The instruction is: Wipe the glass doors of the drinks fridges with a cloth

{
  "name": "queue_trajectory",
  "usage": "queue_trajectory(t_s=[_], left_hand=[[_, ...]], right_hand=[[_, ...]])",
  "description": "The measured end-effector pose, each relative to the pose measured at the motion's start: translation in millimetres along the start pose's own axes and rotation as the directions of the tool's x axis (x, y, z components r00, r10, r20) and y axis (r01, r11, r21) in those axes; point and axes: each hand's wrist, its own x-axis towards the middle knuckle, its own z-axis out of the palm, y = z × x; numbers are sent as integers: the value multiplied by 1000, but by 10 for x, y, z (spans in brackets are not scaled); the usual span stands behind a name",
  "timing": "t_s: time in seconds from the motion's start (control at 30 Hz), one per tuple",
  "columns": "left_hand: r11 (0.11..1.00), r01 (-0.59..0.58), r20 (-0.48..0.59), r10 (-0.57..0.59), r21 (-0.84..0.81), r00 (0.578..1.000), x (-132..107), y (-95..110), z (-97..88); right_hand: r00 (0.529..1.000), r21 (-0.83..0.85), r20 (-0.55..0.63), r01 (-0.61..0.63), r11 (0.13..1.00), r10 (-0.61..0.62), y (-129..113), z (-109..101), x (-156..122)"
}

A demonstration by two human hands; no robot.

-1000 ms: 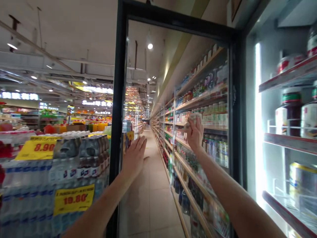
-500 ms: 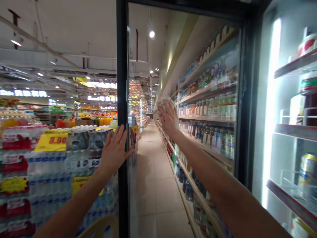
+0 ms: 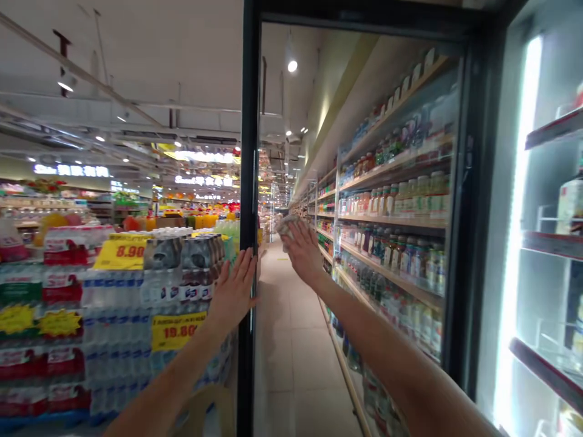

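A glass cooler door (image 3: pixel 291 358) with a black frame (image 3: pixel 249 152) stands swung open in front of me. My right hand (image 3: pixel 303 249) presses a crumpled pale cloth (image 3: pixel 288 227) against the glass, fingers spread over it. The cloth is partly hidden beneath the fingers. My left hand (image 3: pixel 234 291) lies on the left upright of the door frame, fingers stretched along it and the thumb reaching across to the right.
Lit cooler shelves (image 3: pixel 553 243) with drinks stand close on my right. Bottled drinks on long shelves (image 3: pixel 392 218) show through the glass, beside a tiled floor (image 3: pixel 273 303). Stacked bottle packs (image 3: pixel 113 328) with yellow price signs (image 3: pixel 121 252) fill the left, near a beige chair back (image 3: pixel 207 409).
My right hand with the cloth has moved left and down over the glass, closer to the frame's left upright. My view has turned slightly left; my left hand stays on the frame.
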Motion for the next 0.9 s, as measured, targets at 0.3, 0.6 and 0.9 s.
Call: queue_trajectory(t_s=[0.3, 0.6, 0.9], left_hand=[[997, -78, 78, 76, 23, 994, -188, 132, 120], [1000, -21, 73, 21, -10, 997, -392, 466, 335], [999, 3, -5, -4, -47, 1000, -411, 584, 426]], right_hand=[[892, 145, 148, 408, 901, -428, -318, 146, -1459], [997, 14, 2, 82, 997, -82, -141, -9, -1586], [833, -75, -344, -484, 872, 433, 238, -220, -1903]])
